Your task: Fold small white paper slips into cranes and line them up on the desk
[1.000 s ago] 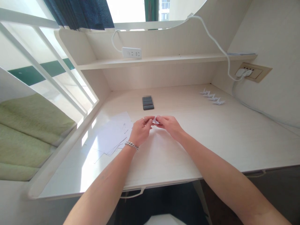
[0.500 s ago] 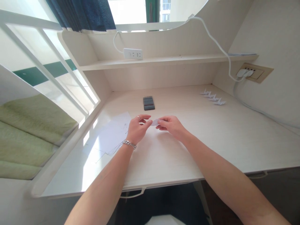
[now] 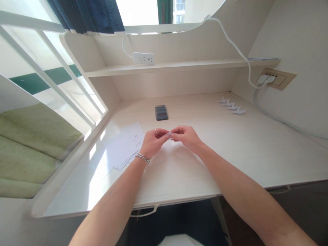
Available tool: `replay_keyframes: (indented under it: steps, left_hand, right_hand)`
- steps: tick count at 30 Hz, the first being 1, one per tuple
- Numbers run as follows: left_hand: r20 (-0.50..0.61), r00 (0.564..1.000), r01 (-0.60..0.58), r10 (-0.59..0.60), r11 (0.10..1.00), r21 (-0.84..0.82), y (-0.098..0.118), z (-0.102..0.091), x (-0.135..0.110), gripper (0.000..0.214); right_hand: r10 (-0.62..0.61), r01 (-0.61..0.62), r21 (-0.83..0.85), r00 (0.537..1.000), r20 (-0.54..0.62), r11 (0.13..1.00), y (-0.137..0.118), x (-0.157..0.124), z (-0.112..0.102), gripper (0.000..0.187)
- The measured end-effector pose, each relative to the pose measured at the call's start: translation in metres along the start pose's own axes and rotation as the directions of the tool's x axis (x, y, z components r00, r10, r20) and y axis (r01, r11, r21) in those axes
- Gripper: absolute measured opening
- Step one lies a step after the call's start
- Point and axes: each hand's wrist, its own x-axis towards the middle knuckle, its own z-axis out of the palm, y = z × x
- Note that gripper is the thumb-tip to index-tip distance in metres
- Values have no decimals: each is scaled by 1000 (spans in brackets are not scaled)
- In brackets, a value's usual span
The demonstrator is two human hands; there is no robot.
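Observation:
Both of my hands meet just above the middle of the pale desk [image 3: 230, 153], pinching a small folded piece of white paper [image 3: 169, 134] between their fingertips. My left hand [image 3: 153, 143] wears a ring and a silver chain bracelet; its thumb and fingers close on the paper's left end. From the other side, my right hand [image 3: 186, 136] grips the right end with curled fingers. Most of the paper is hidden by the fingers.
Loose white paper sheets [image 3: 123, 147] lie left of my hands. A dark phone [image 3: 161, 112] lies behind them. A row of small folded paper figures [image 3: 232, 105] sits at the back right. A power strip [image 3: 143, 58] rests on the shelf; a wall socket [image 3: 274, 79] is at right.
Half a second ago my left fingers were spread and the paper showed between the hands; now the left fingers have closed onto it and the hands are pressed together.

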Motion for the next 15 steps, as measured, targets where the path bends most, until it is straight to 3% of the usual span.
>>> replay_keyframes:
  steps: [15]
  left_hand:
    - [43,998,53,-47,990,-130,4,-2,0,21]
  right_hand:
    - [43,-46,104,999,32,993,-1,0,0,13]
